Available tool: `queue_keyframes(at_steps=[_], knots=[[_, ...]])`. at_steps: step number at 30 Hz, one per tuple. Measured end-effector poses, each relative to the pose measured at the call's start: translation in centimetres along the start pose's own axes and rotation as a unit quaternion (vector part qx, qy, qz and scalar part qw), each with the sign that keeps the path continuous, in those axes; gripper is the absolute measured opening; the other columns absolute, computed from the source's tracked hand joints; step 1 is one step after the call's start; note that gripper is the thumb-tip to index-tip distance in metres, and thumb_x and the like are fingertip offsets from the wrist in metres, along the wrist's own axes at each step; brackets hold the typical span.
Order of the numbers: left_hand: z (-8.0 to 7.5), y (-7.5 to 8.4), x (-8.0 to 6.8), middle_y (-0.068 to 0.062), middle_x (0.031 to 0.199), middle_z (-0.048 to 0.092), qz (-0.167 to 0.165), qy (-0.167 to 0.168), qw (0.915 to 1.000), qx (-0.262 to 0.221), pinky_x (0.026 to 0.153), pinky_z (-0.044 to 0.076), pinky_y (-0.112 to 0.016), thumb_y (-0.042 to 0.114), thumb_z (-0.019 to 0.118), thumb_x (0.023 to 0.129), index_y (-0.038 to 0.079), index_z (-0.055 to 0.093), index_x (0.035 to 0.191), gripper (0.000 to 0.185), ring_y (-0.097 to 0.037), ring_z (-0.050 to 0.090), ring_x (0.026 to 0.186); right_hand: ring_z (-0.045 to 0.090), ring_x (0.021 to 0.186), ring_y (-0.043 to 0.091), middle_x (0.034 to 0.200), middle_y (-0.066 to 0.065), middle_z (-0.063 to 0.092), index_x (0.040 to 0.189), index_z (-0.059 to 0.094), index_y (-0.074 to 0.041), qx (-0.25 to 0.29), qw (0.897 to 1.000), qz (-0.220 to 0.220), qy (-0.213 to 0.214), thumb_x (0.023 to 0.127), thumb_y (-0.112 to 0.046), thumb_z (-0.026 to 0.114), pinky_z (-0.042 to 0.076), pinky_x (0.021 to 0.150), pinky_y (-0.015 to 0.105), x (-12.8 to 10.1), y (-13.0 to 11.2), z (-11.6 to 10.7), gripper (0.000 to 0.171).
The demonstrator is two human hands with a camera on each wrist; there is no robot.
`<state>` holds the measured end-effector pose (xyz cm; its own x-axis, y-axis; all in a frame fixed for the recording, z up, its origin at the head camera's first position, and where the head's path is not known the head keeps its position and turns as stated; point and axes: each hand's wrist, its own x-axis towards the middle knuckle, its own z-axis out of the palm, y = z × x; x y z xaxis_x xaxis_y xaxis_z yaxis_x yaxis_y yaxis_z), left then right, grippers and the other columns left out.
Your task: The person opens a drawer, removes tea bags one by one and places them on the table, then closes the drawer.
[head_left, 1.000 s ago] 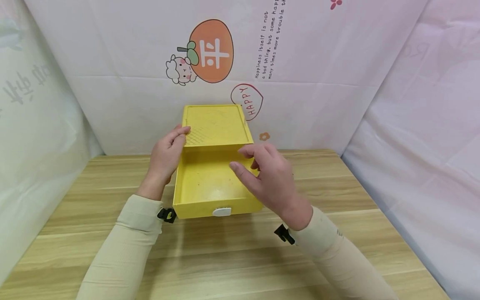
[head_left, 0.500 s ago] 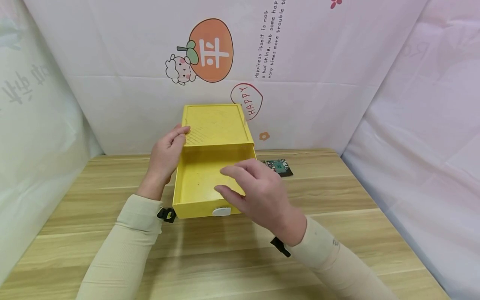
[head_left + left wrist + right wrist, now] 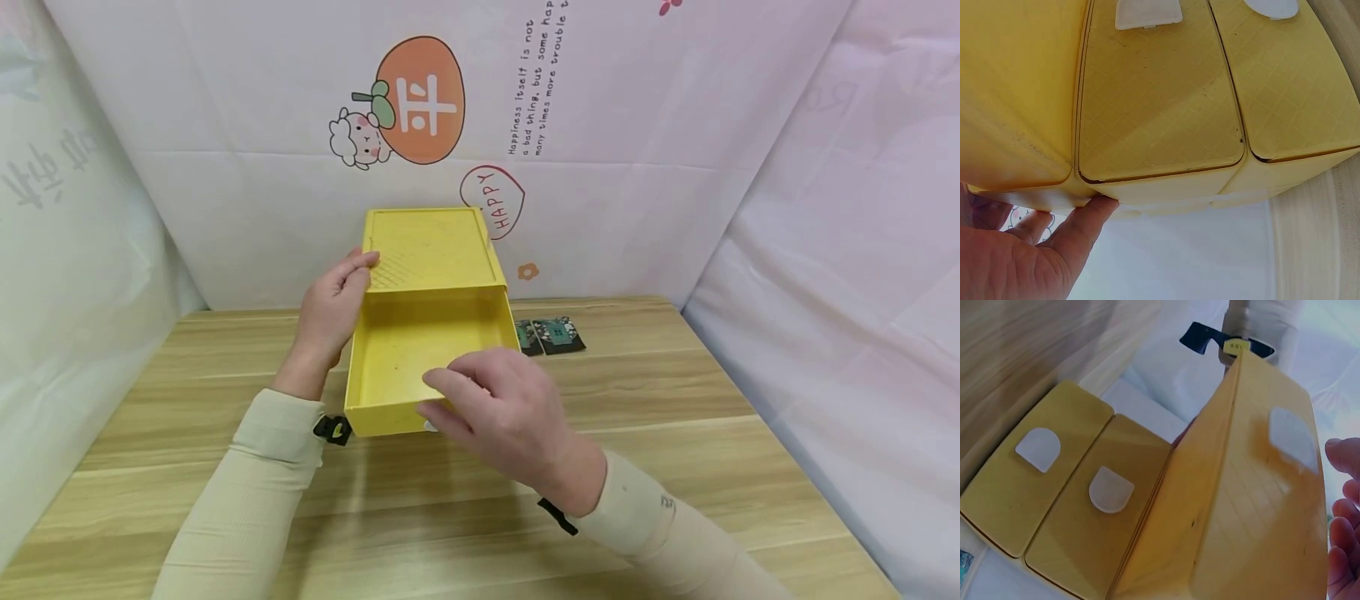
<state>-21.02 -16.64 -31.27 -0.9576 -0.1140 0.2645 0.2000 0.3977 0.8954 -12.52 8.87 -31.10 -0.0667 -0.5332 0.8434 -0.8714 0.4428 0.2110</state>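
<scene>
A yellow plastic drawer cabinet [image 3: 435, 250] stands at the back of the table with its top drawer [image 3: 386, 419] pulled far out, nothing inside it. My left hand [image 3: 330, 312] grips the cabinet's upper left edge; in the left wrist view its fingers [image 3: 1088, 225] lie against the side. My right hand [image 3: 510, 417] hangs loosely over the drawer's front right corner, thumb and fingers apart, holding nothing. It partly hides the drawer's white pull tab [image 3: 1291, 439], which shows whole in the right wrist view, beside the fingers.
Below the pulled-out drawer, two shut drawers [image 3: 1079, 519] carry white tabs. Flat dark patterned pieces with green [image 3: 558, 335] lie on the wood-grain table [image 3: 660, 392], right of the cabinet. White printed cloth [image 3: 615, 208] hangs behind and at both sides.
My right hand has moved left and toward me, from the drawer's right side to its front, uncovering the dark patterned pieces. The left hand, cabinet and drawer have stayed put.
</scene>
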Motion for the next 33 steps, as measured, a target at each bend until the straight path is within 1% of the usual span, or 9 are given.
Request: queue_keyframes(at_steps=[3,6,9,15,17,20,27,31,33], knots=[[0.0,0.0,0.0,0.008,0.167,0.038,0.0,0.001,1.0,0.0,0.097,0.036,-0.036,0.037,0.038,0.11,0.021,0.059,0.151,0.049,-0.013,0.033,0.155,0.065,0.074,0.016,0.088,0.001,0.069,0.101,0.077,-0.012,-0.012,1.0,-0.021,0.003,0.085,-0.031,0.088,0.056,0.066,0.028,-0.1,-0.3,0.1,0.027],[0.0,0.0,0.0,0.008,0.166,0.039,0.0,0.003,1.0,0.001,0.099,0.036,-0.036,0.037,0.038,0.11,0.021,0.059,0.15,0.048,-0.013,0.033,0.155,0.065,0.073,0.014,0.087,-0.001,0.069,0.098,0.075,-0.013,-0.03,0.999,-0.04,0.019,0.08,-0.03,0.092,0.055,0.064,0.028,-0.3,-0.6,0.2,0.031],[0.0,0.0,0.1,0.008,0.166,0.039,0.001,0.003,1.0,0.001,0.099,0.036,-0.036,0.037,0.038,0.11,0.021,0.059,0.15,0.049,-0.013,0.033,0.155,0.064,0.071,0.013,0.087,-0.002,0.069,0.096,0.075,-0.014,-0.046,0.997,-0.051,0.03,0.077,-0.027,0.093,0.054,0.062,0.027,-0.5,-0.8,0.3,0.028],[-0.1,0.0,0.1,0.007,0.167,0.039,0.001,0.004,1.0,-0.002,0.103,0.036,-0.036,0.035,0.038,0.11,0.019,0.059,0.15,0.049,-0.013,0.032,0.155,0.062,0.067,0.013,0.087,-0.001,0.069,0.093,0.076,-0.016,-0.061,0.996,-0.06,0.032,0.091,-0.023,0.078,0.051,0.057,0.025,-0.8,-1.2,0.4,0.008],[-0.1,0.0,0.0,0.006,0.167,0.039,0.001,0.003,1.0,-0.003,0.102,0.035,-0.036,0.035,0.038,0.11,0.019,0.059,0.15,0.049,-0.013,0.032,0.156,0.061,0.066,0.013,0.087,-0.001,0.068,0.093,0.075,-0.016,-0.067,0.995,-0.064,0.033,0.096,-0.024,0.074,0.05,0.056,0.025,-0.9,-1.2,0.3,0.009],[-0.1,0.0,0.0,0.007,0.167,0.038,0.001,0.002,1.0,-0.004,0.101,0.035,-0.036,0.035,0.038,0.11,0.019,0.06,0.15,0.049,-0.012,0.031,0.156,0.061,0.064,0.013,0.086,-0.002,0.068,0.093,0.074,-0.016,-0.079,0.994,-0.072,0.038,0.101,-0.025,0.069,0.048,0.054,0.024,-1.0,-1.3,0.3,0.013],[-0.1,0.1,0.0,0.007,0.166,0.039,0.0,0.003,1.0,-0.001,0.101,0.035,-0.036,0.035,0.038,0.109,0.019,0.06,0.15,0.049,-0.012,0.032,0.155,0.061,0.064,0.013,0.084,-0.002,0.067,0.094,0.073,-0.016,-0.108,0.991,-0.076,0.035,0.104,-0.022,0.066,0.047,0.054,0.023,-1.3,-1.8,0.2,0.013],[-0.1,0.1,0.0,0.006,0.166,0.039,0.003,0.004,1.0,-0.003,0.107,0.036,-0.036,0.034,0.038,0.109,0.019,0.06,0.15,0.049,-0.013,0.032,0.155,0.057,0.061,0.012,0.083,-0.002,0.065,0.092,0.072,-0.015,-0.122,0.989,-0.08,0.041,0.103,-0.013,0.063,0.043,0.052,0.022,-1.4,-2.0,0.3,0.015],[0.0,0.1,0.0,0.006,0.166,0.039,0.003,0.003,1.0,-0.003,0.107,0.036,-0.037,0.034,0.038,0.109,0.018,0.06,0.15,0.048,-0.013,0.033,0.155,0.057,0.06,0.012,0.084,-0.002,0.065,0.091,0.072,-0.014,-0.124,0.989,-0.076,0.04,0.103,-0.01,0.062,0.043,0.051,0.021,-1.5,-2.2,0.3,0.016]])
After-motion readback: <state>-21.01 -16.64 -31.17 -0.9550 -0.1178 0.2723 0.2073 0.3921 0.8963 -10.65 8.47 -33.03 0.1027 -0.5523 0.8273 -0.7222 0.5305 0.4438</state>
